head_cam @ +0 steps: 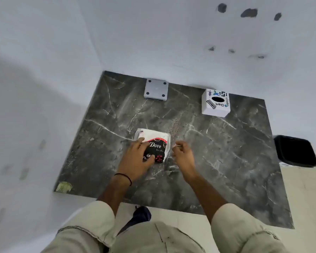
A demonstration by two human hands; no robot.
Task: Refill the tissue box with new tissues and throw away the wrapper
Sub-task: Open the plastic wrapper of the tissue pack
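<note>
A wrapped tissue pack [158, 141], white with a black and red "Dove" label, lies in the middle of the dark marble table [226, 152]. My left hand [135, 157] rests on the pack's left half, fingers spread over the label. My right hand [182, 154] is at the pack's right edge with its fingertips pinched on the clear wrapper there. The white cube tissue box [215, 103], covered in stickers with a dark oval slot on top, stands at the back right of the table, well away from both hands.
A grey square device [155, 90] sits at the table's back edge against the white wall. A black bin [295, 151] stands on the floor past the table's right edge. A scrap of yellowish tape [63, 187] marks the front left corner.
</note>
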